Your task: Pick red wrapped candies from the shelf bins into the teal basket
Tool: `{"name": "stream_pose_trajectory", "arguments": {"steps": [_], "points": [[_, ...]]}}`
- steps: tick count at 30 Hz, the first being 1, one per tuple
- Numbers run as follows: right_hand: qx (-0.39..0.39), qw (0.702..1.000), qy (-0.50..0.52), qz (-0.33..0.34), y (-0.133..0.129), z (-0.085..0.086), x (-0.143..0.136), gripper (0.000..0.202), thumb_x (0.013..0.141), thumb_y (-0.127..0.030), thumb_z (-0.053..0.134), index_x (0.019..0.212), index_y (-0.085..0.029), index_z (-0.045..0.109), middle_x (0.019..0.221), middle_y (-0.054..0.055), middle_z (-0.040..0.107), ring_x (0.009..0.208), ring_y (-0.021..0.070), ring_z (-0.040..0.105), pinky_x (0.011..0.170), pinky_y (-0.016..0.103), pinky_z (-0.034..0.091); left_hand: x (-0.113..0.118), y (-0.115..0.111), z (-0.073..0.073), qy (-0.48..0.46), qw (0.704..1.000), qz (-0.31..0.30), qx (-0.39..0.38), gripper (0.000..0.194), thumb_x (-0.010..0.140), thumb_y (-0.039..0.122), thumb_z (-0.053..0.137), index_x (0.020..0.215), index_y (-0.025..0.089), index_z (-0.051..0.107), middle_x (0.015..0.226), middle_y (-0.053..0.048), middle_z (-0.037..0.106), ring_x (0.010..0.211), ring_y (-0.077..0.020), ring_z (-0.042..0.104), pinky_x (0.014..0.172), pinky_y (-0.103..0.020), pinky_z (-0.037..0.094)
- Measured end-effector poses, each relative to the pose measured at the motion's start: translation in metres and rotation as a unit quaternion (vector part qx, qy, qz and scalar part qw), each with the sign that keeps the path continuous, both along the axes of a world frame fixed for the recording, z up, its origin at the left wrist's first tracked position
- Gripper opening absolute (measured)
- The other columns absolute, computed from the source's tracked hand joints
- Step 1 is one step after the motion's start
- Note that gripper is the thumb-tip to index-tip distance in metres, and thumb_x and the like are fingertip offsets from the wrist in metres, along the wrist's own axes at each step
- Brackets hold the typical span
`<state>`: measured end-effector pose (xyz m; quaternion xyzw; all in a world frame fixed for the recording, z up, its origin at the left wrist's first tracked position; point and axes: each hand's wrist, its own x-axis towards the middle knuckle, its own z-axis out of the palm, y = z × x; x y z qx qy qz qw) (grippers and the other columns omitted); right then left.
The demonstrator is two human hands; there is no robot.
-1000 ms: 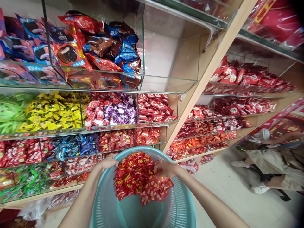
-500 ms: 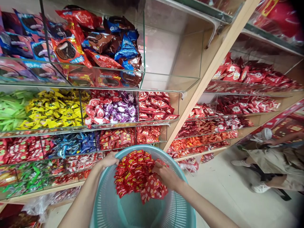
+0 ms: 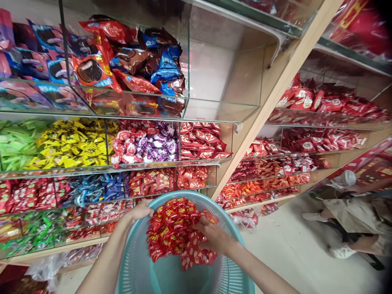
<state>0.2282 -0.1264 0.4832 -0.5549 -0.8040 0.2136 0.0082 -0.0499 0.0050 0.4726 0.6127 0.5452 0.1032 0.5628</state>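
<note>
Near you, the basket (image 3: 130,261) is before the shelves (image 3: 272,102), with packets (image 3: 173,226) in its far half. Your left hand (image 3: 141,210) is on its far left edge, your right hand (image 3: 216,237) at the packets' right side. Farther right is a person (image 3: 352,216).

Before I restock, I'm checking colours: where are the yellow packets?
In the head view, the yellow packets are at left, between the green packets and the red and purple sweets, below the cookie packs.

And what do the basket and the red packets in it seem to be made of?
Basket: probably moulded plastic, satin-looking, judging by its smooth, finely perforated wall.
Red packets: glossy, likely plastic film, perhaps foil, since they look crinkled and catch highlights.
</note>
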Motion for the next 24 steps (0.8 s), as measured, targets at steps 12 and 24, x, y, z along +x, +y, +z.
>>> {"name": "stream_pose_trajectory", "arguments": {"steps": [12, 24], "points": [[0.103, 0.898, 0.162, -0.396, 0.179, 0.005, -0.008, 0.03, 0.074, -0.044, 0.048, 0.071, -0.016, 0.058, 0.075, 0.009, 0.061, 0.072, 0.019, 0.057, 0.061, 0.026, 0.039, -0.003, 0.005, -0.014, -0.026, 1.0, 0.001, 0.007, 0.032, 0.045, 0.009, 0.044, 0.075, 0.016, 0.054, 0.045, 0.008, 0.043, 0.039, -0.0077, 0.036, 0.037, -0.018, 0.03], [0.071, 0.809, 0.277, -0.513, 0.22, -0.013, -0.027, 0.027, 0.063, -0.035, 0.061, 0.078, -0.013, 0.056, 0.088, 0.015, 0.062, 0.082, 0.0229, 0.058, 0.059, 0.025, 0.041, -0.006, 0.006, -0.02, -0.044, 0.999, -0.005, 0.02, 0.029, 0.045, 0.009, 0.043, 0.072, 0.016, 0.053, 0.048, 0.008, 0.043, 0.043, -0.0075, 0.036, 0.04, -0.017, 0.029]]}}
